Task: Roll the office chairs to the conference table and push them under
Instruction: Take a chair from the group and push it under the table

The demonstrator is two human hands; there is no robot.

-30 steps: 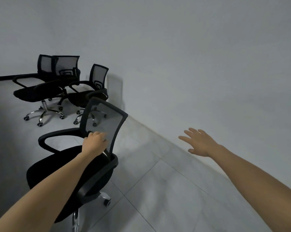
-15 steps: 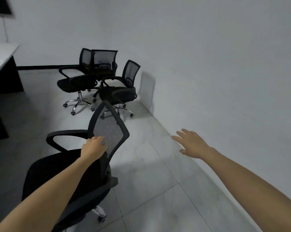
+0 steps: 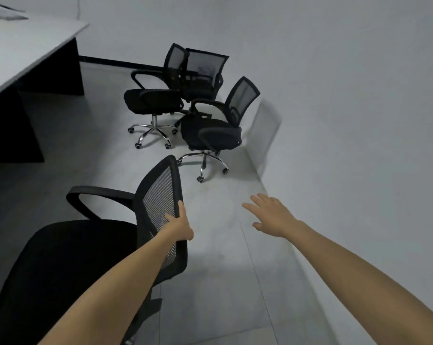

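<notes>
A black mesh-back office chair [image 3: 68,255] stands right in front of me at the lower left, its seat toward the table. My left hand [image 3: 178,226] grips the right edge of its backrest. My right hand [image 3: 272,215] hangs in the air to the right with fingers spread, holding nothing. The white-topped conference table [image 3: 24,48] with dark legs fills the upper left. Three more black chairs stand further off: one [image 3: 153,95] nearest the table, one [image 3: 205,70] behind it, one [image 3: 218,125] beside the wall.
A grey wall [image 3: 347,120] runs along the right side, close to my right arm. A white panel [image 3: 267,135] leans against it behind the nearest far chair. Tiled floor [image 3: 223,282] lies between me and the far chairs. Papers [image 3: 4,12] lie on the table's far end.
The view has swung left, bringing the table into sight. The held chair has turned, its backrest now edge-on. My left hand moved from the backrest's front to its right edge.
</notes>
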